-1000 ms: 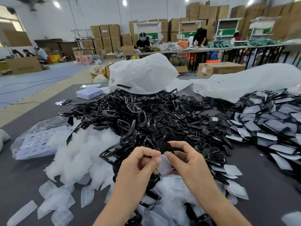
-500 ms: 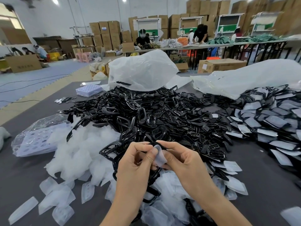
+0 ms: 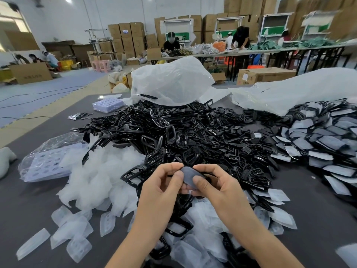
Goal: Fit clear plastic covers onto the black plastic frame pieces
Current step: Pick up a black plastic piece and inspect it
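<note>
Left hand [image 3: 164, 182]: fingers curled, thumb pinching the left edge of the small clear plastic cover [image 3: 188, 176].
Right hand [image 3: 216, 183]: curled likewise, thumb pressing the cover's right half.
Black plastic frame piece [image 3: 205, 174]: behind the cover, mostly hidden, held above the near edge of the heap of loose black frames [image 3: 173, 132].
Seating: cannot tell whether the rim has caught.
Technique (judgement): walk both thumbs around the rim, fingers backing the frame; avoid mid-panel pressure, which could buckle the cover.
</note>
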A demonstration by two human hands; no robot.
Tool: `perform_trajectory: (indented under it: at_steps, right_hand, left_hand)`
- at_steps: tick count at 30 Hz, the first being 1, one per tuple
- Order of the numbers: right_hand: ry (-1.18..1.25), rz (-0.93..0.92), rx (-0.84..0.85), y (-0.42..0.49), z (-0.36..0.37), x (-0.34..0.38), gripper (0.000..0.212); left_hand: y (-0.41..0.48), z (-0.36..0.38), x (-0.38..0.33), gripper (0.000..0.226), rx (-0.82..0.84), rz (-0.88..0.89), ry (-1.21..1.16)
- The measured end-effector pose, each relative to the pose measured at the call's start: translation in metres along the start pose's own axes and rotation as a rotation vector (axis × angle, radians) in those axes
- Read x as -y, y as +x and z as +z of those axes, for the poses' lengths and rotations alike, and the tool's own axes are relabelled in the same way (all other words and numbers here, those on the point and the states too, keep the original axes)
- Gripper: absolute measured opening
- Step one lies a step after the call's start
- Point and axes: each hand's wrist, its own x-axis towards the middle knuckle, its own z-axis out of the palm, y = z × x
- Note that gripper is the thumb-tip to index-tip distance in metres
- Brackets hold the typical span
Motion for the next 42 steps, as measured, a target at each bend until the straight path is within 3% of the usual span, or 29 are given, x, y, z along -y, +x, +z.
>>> perform_trajectory:
  at_steps: [6,10,15,19,30,42]
  right_hand:
    - [0.028,-0.044,-0.003,0.001,-0.002,0.001,0.027]
    - [-0.046,-0.059,0.009,0.003,-0.002,-0.004,0.019]
    - [-0.035,-0.044,-0.03,0.004,-0.006,-0.005,0.024]
    - [-0.048,-0.061,-0.027,0.003,-0.005,-0.003,0.034]
    - [-0.096,-0.034,0.022,0.002,-0.007,-0.002,0.028]
    - [-0.117,-0.05,-0.012,0.001,-0.001,0.0,0.028]
  left_hand:
    - [0.003,-0.003,0.0,0.013,0.08,-0.034,0.097]
    - [0.0,0.001,0.001,0.009,0.079,-0.044,0.055]
    - [-0.002,0.004,-0.001,0.027,0.12,-0.09,-0.018]
    - [-0.003,0.004,-0.002,0.028,0.105,-0.052,0.04]
    - [-0.004,0.007,-0.002,0.017,0.102,-0.024,0.102]
    - [-0.009,0.009,-0.003,0.024,0.079,0.035,0.16]
